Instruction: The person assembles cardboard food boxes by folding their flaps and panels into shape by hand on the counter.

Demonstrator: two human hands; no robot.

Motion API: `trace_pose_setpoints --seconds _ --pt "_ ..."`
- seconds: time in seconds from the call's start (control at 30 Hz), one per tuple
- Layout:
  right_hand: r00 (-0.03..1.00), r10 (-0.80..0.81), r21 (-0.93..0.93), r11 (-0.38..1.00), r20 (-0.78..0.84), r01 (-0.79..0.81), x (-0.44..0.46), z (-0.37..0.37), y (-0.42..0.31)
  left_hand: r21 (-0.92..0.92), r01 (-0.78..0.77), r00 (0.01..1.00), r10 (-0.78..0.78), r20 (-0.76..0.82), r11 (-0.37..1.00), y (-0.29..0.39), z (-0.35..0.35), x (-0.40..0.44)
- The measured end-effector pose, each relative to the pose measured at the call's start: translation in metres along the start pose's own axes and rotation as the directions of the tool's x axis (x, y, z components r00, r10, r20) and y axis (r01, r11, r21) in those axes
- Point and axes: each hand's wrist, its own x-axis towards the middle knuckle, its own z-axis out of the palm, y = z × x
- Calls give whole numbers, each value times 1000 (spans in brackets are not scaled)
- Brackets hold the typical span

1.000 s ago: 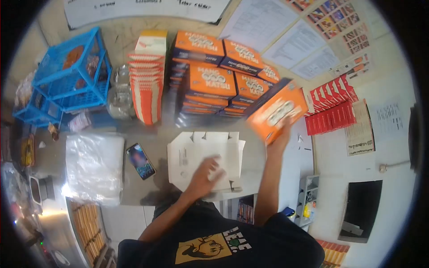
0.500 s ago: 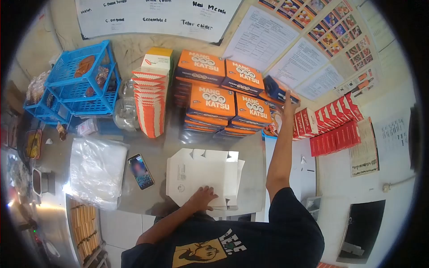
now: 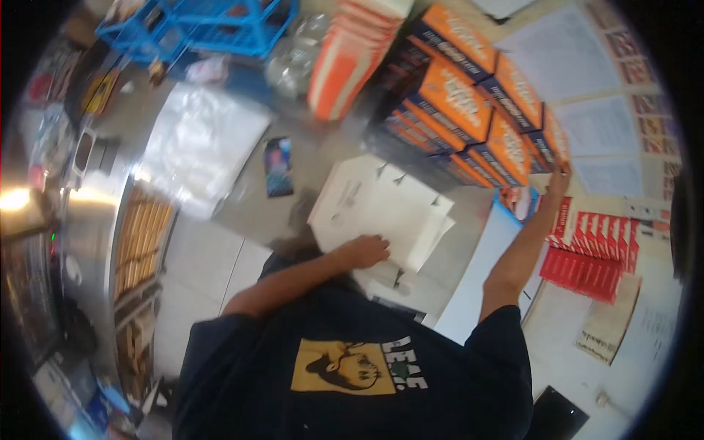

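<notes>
My left hand [image 3: 367, 251] lies open on flat white cardboard box blanks [image 3: 385, 205], its fingers resting on the upper sheet. The blanks overlap on the metal table, with printing and small cut slots showing. Far to the right, my outstretched right hand [image 3: 557, 180] grips the near corner of an orange and navy box [image 3: 551, 143] at the right end of a stack. Motion blur softens its fingers. Beside that box are several more stacked orange boxes [image 3: 455, 95] with white lettering.
A phone [image 3: 279, 167] and clear plastic bags [image 3: 202, 143] lie left of the blanks. Red-striped cartons [image 3: 345, 66] and a blue rack [image 3: 220, 26] stand behind. Red boxes [image 3: 587, 271] line the right side. Paper sheets [image 3: 565, 55] hang on the wall.
The view has turned and tilted, so the table contents appear rotated. The box at my right hand, tilted before, now sits more in line with the stack. My left hand stays on the blanks.
</notes>
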Motion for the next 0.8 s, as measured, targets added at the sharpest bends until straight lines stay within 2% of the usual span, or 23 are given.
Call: trace_pose_setpoints --seconds 0.07,0.1,0.17,0.23,0.27,0.33,0.37,0.43,0.47,0.53,0.57,0.63,0.67,0.73,0.77,0.8 --pt "994 87 -165 981 -68 -97 2 0 12 -43 -1 1000 1 11 999 1 -4 0" --pt "972 90 -319 934 -218 -158 -13 -6 -8 -55 24 1000 -23 18 998 2 -8 0" --pt "939 103 -387 892 -329 -234 -35 -20 -19 19 -42 999 41 32 999 6 -15 1" --pt "948 -102 -300 954 -303 7 -67 -33 4 -34 -5 999 7 35 999 10 -10 5" --pt "992 -19 -133 991 -126 2 -97 -36 -3 -75 17 999 -14 32 997 11 -9 7" --pt "989 36 0 999 146 -36 -202 -24 -38 -103 1 1000 0 9 995 10 -11 11" --pt "927 92 -60 995 363 -75 -251 -25 -36 -149 56 998 -57 -1 987 8 -12 16" --pt "648 189 -202 978 738 -56 -348 -29 -29 -271 111 989 -134 -69 956 2 -14 20" --pt "570 -1 -127 974 821 186 -389 -27 -30 -280 119 988 -141 -60 953 -1 -19 20" --pt "523 235 -291 956 819 27 -446 -25 -74 -464 107 964 -206 -169 879 -3 -32 22" --pt "519 240 -293 956 820 20 -461 -27 -75 -476 123 953 -237 -187 871 0 -41 21" --pt "653 177 -133 984 737 -118 -486 -26 -77 -490 139 949 -257 -182 861 3 -45 22" --pt "647 183 -130 983 740 -130 -493 -28 -79 -500 149 945 -272 -183 853 4 -48 22" --pt "644 220 14 941 733 -338 -495 -30 -105 -518 157 939 -290 -186 841 4 -50 25" --pt "694 214 -32 963 688 -266 -496 -28 -110 -539 151 932 -301 -203 829 5 -50 27" --pt "693 216 -27 962 688 -273 -496 -29 -92 -535 156 933 -302 -197 830 5 -50 29"
